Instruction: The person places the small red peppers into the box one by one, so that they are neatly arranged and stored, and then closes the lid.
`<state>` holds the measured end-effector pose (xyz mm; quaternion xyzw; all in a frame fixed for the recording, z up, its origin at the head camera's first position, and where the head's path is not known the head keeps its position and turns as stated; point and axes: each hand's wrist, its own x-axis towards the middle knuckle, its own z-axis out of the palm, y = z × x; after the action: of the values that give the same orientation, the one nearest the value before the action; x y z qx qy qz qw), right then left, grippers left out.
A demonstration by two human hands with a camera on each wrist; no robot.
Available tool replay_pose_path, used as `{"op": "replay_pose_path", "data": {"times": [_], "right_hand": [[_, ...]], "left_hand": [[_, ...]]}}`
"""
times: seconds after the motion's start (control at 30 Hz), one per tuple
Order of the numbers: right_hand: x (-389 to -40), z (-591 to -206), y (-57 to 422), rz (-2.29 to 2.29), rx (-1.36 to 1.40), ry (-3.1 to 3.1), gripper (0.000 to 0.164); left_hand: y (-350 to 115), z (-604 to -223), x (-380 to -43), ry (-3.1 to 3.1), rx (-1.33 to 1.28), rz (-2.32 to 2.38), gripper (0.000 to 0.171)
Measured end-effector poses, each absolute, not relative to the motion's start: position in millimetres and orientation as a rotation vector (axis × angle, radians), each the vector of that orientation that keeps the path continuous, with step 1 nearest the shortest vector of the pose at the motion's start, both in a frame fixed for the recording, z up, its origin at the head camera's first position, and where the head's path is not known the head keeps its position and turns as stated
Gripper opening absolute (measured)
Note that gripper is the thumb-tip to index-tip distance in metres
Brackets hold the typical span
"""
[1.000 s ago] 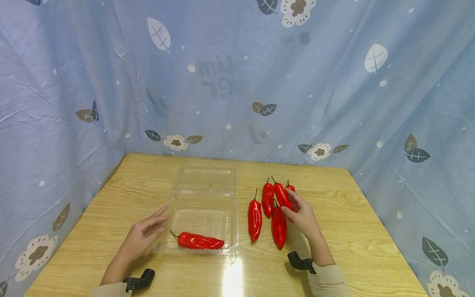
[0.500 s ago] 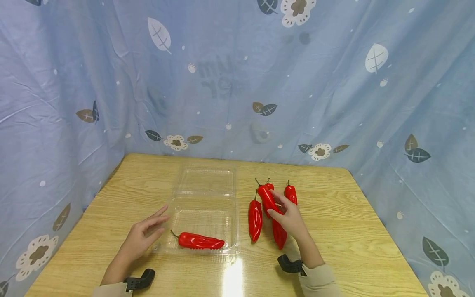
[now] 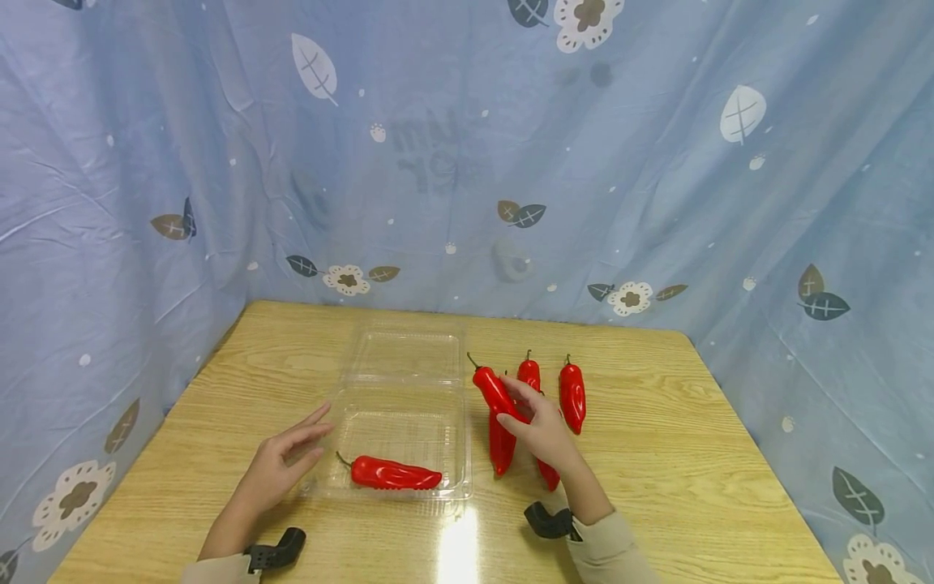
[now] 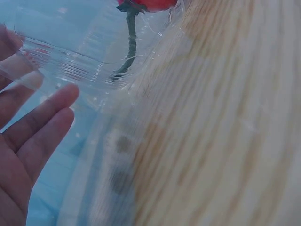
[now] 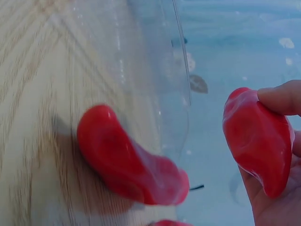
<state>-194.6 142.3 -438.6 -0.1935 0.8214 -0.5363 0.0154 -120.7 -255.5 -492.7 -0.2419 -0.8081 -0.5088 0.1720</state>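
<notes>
My right hand (image 3: 543, 434) pinches a red chili pepper (image 3: 493, 392) between thumb and fingers, stem pointing up and left, above the other peppers. In the right wrist view that held pepper (image 5: 258, 141) shows its tip end. My left hand (image 3: 280, 464) is beside the left edge of a clear plastic clamshell container (image 3: 394, 427), fingers relaxed and holding nothing; in the left wrist view some fingers (image 4: 47, 122) are near or behind the clear plastic, and contact is unclear. One red pepper (image 3: 394, 474) lies crosswise along the container's near side.
Several red peppers lie right of the container: one (image 3: 502, 448) under the held pepper, one (image 3: 529, 372) behind my right hand, one (image 3: 572, 397) farther right, one (image 3: 550, 477) mostly hidden by that hand. The container's lid (image 3: 409, 354) lies folded back. A curtain (image 3: 467, 162) surrounds the wooden table (image 3: 671, 454).
My right hand has carried one pepper leftward from the group, toward the container, uncovering the pepper at the far right. The left hand stays in place.
</notes>
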Motion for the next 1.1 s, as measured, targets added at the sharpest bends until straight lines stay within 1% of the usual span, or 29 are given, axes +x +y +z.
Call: {"op": "replay_pose_path", "data": {"times": [0.2,0.4,0.5,0.73,1.1], "right_hand": [[-192,-431,127,-1.633,-0.625,2.557,0.058],[-179,-404,107,-1.586,-0.727,2.524,0.055],[-178,-401,99,-1.588,-0.772,2.492,0.055],[-195,-433,85,-1.624,-0.798,2.436,0.057],[-201,-440,71,-1.616,-0.932,2.372,0.056]], "left_hand": [[-256,-492,-121,-2.303,-0.702,-1.436,0.031],[-257,-493,-121,-2.301,-0.707,-1.42,0.032],[-257,-494,-121,-2.299,-0.708,-1.42,0.033],[-258,-497,-122,-2.325,-0.701,-1.431,0.032],[-259,-497,-123,-2.315,-0.705,-1.42,0.032]]}}
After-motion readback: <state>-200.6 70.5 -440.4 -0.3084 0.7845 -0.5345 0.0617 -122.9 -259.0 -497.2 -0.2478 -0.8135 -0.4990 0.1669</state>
